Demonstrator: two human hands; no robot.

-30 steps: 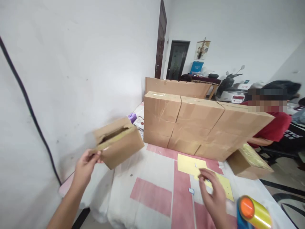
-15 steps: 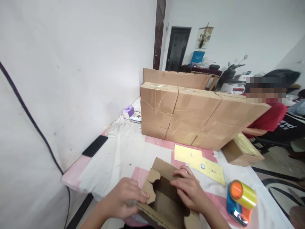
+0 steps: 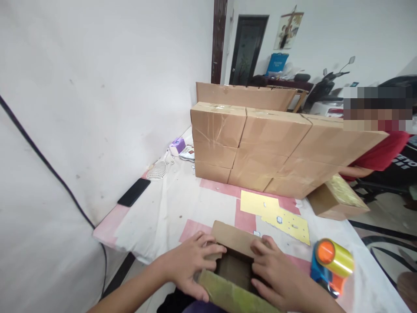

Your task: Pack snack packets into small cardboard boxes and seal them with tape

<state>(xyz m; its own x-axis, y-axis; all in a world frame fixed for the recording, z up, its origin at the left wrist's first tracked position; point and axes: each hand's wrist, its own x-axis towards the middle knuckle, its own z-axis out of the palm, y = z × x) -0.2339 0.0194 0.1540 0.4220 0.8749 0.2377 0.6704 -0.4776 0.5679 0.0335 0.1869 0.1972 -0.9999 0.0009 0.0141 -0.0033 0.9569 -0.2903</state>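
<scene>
An open cardboard box (image 3: pixel 233 234) is at the near edge of the table, its dark inside facing up. My left hand (image 3: pixel 192 266) grips the box's left end, fingers bent over the far corner and thumb at the near side. At the opposite end, my right hand (image 3: pixel 278 274) has its fingers curled over the right edge. The near side flap shows a yellowish, shiny surface. Right of my right hand sits a blue and orange tape dispenser (image 3: pixel 317 269) with a roll of yellow tape (image 3: pixel 340 259). Both hands partly hide the end flaps.
Taped cardboard boxes (image 3: pixel 254 150) stand stacked across the table's far part. Another box (image 3: pixel 339 200) lies at the right edge. A yellow sheet (image 3: pixel 260 203) and a black phone (image 3: pixel 134 192) lie on the cloth. A person in a red sleeve (image 3: pixel 386 152) is behind the boxes.
The left inner flap is no longer visible over the box's opening. My left hand has moved right and spread along that end, and the near flap now shows its yellowish face. The view has shifted slightly.
</scene>
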